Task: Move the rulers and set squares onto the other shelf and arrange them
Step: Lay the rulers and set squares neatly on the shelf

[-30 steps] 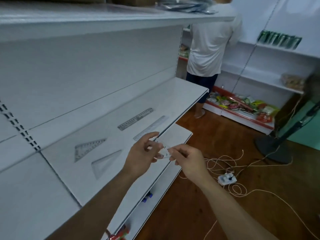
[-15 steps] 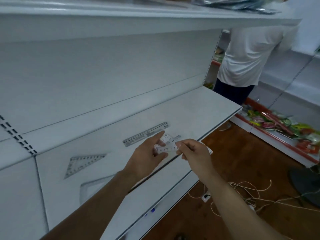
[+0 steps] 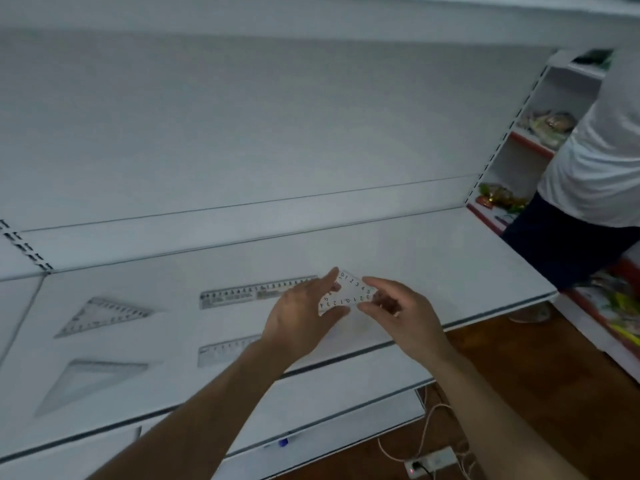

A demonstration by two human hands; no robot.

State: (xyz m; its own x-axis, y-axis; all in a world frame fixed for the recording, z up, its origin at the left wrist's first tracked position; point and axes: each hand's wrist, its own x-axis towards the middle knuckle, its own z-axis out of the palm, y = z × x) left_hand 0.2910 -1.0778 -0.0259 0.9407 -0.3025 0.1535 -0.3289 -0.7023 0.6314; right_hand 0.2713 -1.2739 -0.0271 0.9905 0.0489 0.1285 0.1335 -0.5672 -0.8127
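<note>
A small clear set square with black numbers hangs just above the white shelf. My left hand pinches its left end and my right hand pinches its right end. On the shelf lie a long clear ruler at the back and a second ruler nearer me, partly hidden by my left forearm. Further left lie two clear set squares, one at the back and one at the front.
A person in a white shirt stands close at the shelf's right end. Behind that person are red-edged shelves with packets. Lower white shelves jut out below. A power strip and cords lie on the wooden floor.
Both hands have carried the small set square up from below the shelf edge to over the shelf, right of the back ruler. My view has swung toward the shelf.
</note>
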